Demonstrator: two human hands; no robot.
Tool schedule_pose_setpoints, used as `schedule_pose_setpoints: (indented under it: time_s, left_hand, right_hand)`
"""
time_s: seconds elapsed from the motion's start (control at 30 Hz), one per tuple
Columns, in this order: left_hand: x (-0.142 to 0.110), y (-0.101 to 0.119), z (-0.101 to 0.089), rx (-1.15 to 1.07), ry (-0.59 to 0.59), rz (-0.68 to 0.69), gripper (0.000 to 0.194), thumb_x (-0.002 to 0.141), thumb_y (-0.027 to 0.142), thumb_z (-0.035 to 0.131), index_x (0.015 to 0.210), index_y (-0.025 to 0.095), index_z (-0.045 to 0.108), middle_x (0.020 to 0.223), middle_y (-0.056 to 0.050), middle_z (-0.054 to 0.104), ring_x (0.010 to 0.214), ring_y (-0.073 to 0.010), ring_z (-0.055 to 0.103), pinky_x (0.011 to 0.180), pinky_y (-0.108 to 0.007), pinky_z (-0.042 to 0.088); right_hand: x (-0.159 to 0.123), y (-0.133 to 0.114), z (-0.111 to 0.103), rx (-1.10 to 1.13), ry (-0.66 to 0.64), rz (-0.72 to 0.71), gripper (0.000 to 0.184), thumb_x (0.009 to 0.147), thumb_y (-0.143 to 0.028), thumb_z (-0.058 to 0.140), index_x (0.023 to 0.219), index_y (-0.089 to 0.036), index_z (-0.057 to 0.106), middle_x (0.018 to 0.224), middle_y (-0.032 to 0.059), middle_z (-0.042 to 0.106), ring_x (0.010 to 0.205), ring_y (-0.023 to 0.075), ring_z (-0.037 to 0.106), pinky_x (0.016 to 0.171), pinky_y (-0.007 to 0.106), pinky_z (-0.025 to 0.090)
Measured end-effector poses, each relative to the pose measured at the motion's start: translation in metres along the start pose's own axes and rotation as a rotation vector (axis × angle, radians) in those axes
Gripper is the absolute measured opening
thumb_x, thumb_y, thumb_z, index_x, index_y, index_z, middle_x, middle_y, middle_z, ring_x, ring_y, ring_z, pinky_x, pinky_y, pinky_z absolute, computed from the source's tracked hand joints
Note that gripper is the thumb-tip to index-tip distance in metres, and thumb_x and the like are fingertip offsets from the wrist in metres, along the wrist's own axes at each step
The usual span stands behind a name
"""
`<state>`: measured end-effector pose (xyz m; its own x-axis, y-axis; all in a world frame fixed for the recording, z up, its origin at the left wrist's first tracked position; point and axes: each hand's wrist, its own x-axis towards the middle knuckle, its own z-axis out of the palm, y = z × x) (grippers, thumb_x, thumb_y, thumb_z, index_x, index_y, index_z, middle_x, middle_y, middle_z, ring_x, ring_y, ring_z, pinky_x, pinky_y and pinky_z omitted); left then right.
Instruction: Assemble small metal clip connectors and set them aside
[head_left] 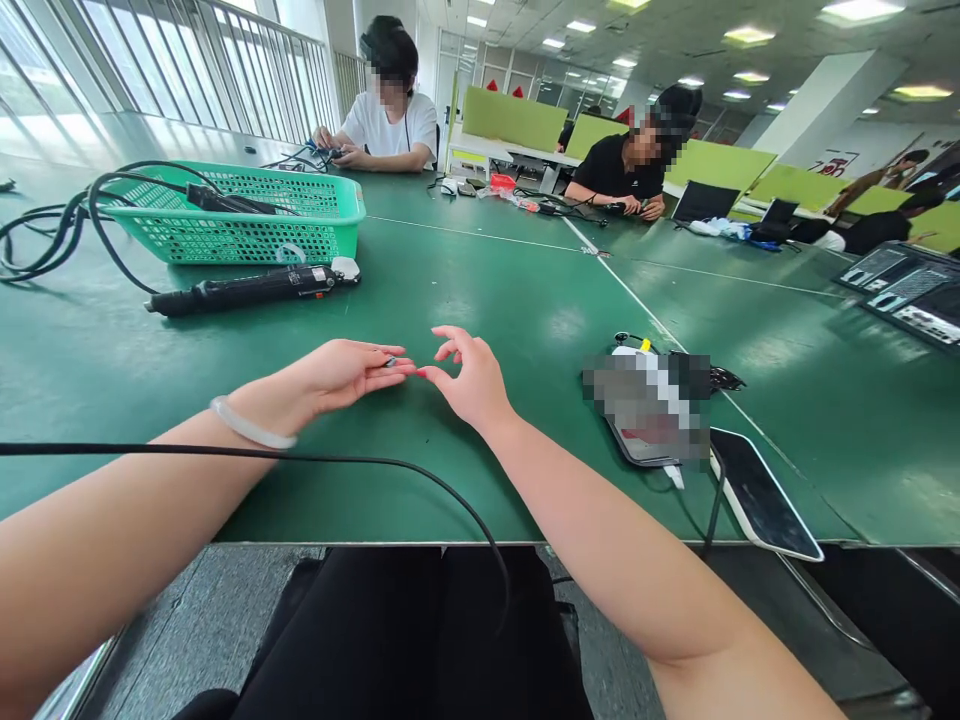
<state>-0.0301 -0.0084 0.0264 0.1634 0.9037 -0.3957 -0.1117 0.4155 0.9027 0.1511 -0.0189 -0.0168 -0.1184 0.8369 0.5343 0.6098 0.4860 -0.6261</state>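
My left hand (349,375) is turned palm up over the green table, with its fingers stretched to the right. A small dark-grey piece (390,361) rests on those fingers, close to the thumb; its kind is too small to make out. My right hand (472,380) hovers beside the left fingertips, thumb and forefinger apart. Its thumb tip is touching or almost touching the left fingers, and I see nothing in its grasp. A black electric screwdriver (247,290) with a cable lies beyond my left hand.
Behind the screwdriver stands a green perforated basket (341,215) with black cables in it. A white-edged phone (765,495) and a partly blurred device (637,440) lie at right. A black cable (330,458) crosses over my left forearm. Two people sit across the table (480,270).
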Motion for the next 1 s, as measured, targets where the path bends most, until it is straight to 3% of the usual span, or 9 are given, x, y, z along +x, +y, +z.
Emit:
schedule_pose_setpoints:
  time_s: [0.1, 0.2, 0.33, 0.4, 0.5, 0.63, 0.77, 0.9, 1.0]
  left_hand:
    - [-0.007, 0.011, -0.038, 0.298, 0.18, 0.122, 0.011, 0.086, 0.011, 0.051, 0.089, 0.011, 0.062, 0.08, -0.01, 0.071, 0.073, -0.0145, 0.068, 0.078, -0.028, 0.054]
    - [-0.015, 0.022, -0.086, 0.643, 0.382, 0.203, 0.013, 0.087, 0.016, 0.045, 0.092, 0.016, 0.057, 0.08, -0.006, 0.068, 0.071, -0.0149, 0.065, 0.077, -0.032, 0.051]
    - [-0.026, 0.037, -0.135, 1.479, 0.463, 0.166, 0.031, 0.085, 0.028, 0.046, 0.111, 0.016, 0.057, 0.088, -0.007, 0.07, 0.088, -0.026, 0.063, 0.078, -0.034, 0.043]
    - [-0.031, 0.041, -0.147, 1.697, 0.461, 0.124, 0.042, 0.086, 0.04, 0.044, 0.118, 0.017, 0.058, 0.094, -0.008, 0.07, 0.092, -0.0294, 0.061, 0.077, -0.033, 0.04]
    - [-0.035, 0.043, -0.151, 1.791, 0.429, 0.086, 0.046, 0.086, 0.048, 0.04, 0.115, 0.02, 0.062, 0.099, -0.008, 0.069, 0.092, -0.0278, 0.059, 0.075, -0.029, 0.038]
    - [-0.037, 0.039, -0.148, 1.815, 0.376, 0.136, 0.042, 0.088, 0.049, 0.036, 0.103, 0.021, 0.064, 0.1, -0.007, 0.068, 0.09, -0.0254, 0.057, 0.074, -0.028, 0.037]
    - [-0.032, 0.033, -0.158, 1.806, 0.379, 0.2, 0.042, 0.087, 0.055, 0.035, 0.096, 0.025, 0.063, 0.093, -0.003, 0.065, 0.083, -0.0222, 0.055, 0.069, -0.026, 0.035]
    - [-0.027, 0.028, -0.17, 1.739, 0.362, 0.275, 0.042, 0.087, 0.057, 0.033, 0.094, 0.027, 0.063, 0.086, -0.001, 0.063, 0.078, -0.02, 0.053, 0.067, -0.025, 0.033]
    - [-0.026, 0.027, -0.171, 1.537, 0.423, 0.271, 0.031, 0.081, 0.054, 0.047, 0.087, 0.03, 0.066, 0.084, 0.001, 0.064, 0.079, -0.0197, 0.052, 0.068, -0.024, 0.032]
  right_hand:
    - [0.001, 0.006, -0.004, 0.01, 0.007, 0.066, 0.04, 0.078, -0.035, 0.067, 0.115, -0.026, 0.054, 0.086, -0.0006, 0.065, 0.083, 0.0172, 0.053, 0.081, 0.035, 0.044]
    - [0.002, 0.009, -0.006, 0.015, 0.003, 0.1, 0.039, 0.08, -0.034, 0.064, 0.116, -0.026, 0.053, 0.086, -0.0013, 0.065, 0.081, 0.0164, 0.052, 0.079, 0.034, 0.044]
    - [0.003, 0.008, -0.006, 0.028, -0.016, 0.11, 0.037, 0.081, -0.032, 0.061, 0.117, -0.026, 0.053, 0.085, -0.0014, 0.065, 0.081, 0.0165, 0.051, 0.08, 0.034, 0.044]
    - [0.002, 0.007, -0.006, 0.032, -0.025, 0.115, 0.037, 0.082, -0.032, 0.06, 0.117, -0.026, 0.053, 0.085, -0.0014, 0.065, 0.081, 0.0167, 0.051, 0.08, 0.033, 0.043]
    - [0.002, 0.009, -0.006, 0.037, -0.03, 0.124, 0.038, 0.082, -0.032, 0.059, 0.119, -0.026, 0.052, 0.085, -0.0016, 0.065, 0.083, 0.0165, 0.051, 0.08, 0.033, 0.043]
    - [0.003, 0.012, -0.005, 0.032, -0.035, 0.127, 0.039, 0.082, -0.031, 0.059, 0.119, -0.025, 0.051, 0.086, -0.0011, 0.065, 0.084, 0.0166, 0.052, 0.079, 0.033, 0.044]
    - [0.003, 0.012, -0.005, 0.027, -0.046, 0.133, 0.038, 0.083, -0.033, 0.057, 0.12, -0.025, 0.051, 0.086, -0.0007, 0.065, 0.085, 0.0172, 0.053, 0.079, 0.034, 0.044]
    - [0.003, 0.013, -0.004, 0.031, -0.051, 0.131, 0.038, 0.084, -0.033, 0.056, 0.121, -0.025, 0.05, 0.085, -0.0009, 0.065, 0.087, 0.0171, 0.054, 0.079, 0.033, 0.044]
    - [0.003, 0.014, -0.004, 0.033, -0.055, 0.13, 0.038, 0.085, -0.034, 0.056, 0.121, -0.025, 0.05, 0.085, -0.0011, 0.065, 0.087, 0.0175, 0.054, 0.079, 0.034, 0.044]
